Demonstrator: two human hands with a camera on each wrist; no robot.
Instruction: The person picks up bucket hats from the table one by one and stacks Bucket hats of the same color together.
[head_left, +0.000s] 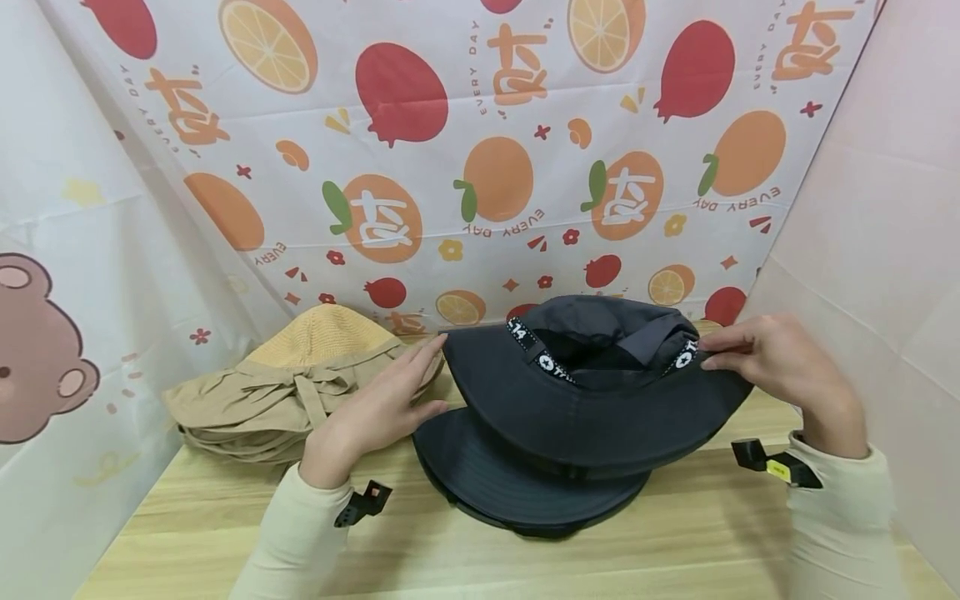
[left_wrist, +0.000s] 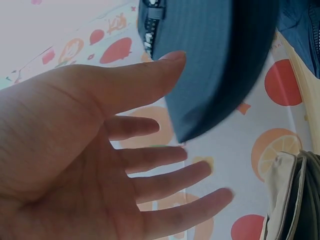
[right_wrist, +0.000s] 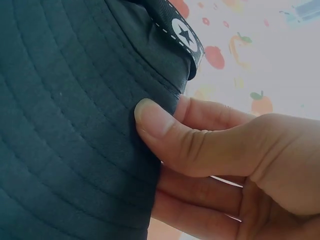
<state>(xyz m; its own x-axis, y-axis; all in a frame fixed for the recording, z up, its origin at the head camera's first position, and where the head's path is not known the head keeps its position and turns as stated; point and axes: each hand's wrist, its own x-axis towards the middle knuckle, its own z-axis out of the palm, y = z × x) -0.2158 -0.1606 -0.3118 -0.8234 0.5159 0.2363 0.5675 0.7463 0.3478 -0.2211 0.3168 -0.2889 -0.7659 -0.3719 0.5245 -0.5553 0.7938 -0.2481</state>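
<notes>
A black wide-brimmed hat point(head_left: 592, 425) is tilted above another black hat brim point(head_left: 525, 492) on the table. Its opening faces up, and a black-and-white printed band point(head_left: 551, 362) shows at the crown. My right hand point(head_left: 787, 367) pinches the brim's right side between thumb and fingers; in the right wrist view the thumb point(right_wrist: 155, 120) presses on the stitched brim. At the opposite side, my left hand point(head_left: 382, 408) has its fingers straight and spread. In the left wrist view its thumb point(left_wrist: 145, 80) overlaps the brim's edge; whether it touches, I cannot tell.
A stack of beige hats point(head_left: 255, 417) with a straw-coloured crown and a bow sits on the left of the wooden table point(head_left: 660, 558). Behind hangs a fruit-print cloth point(head_left: 540, 242). Pale sheets point(head_left: 877, 250) stand at both sides.
</notes>
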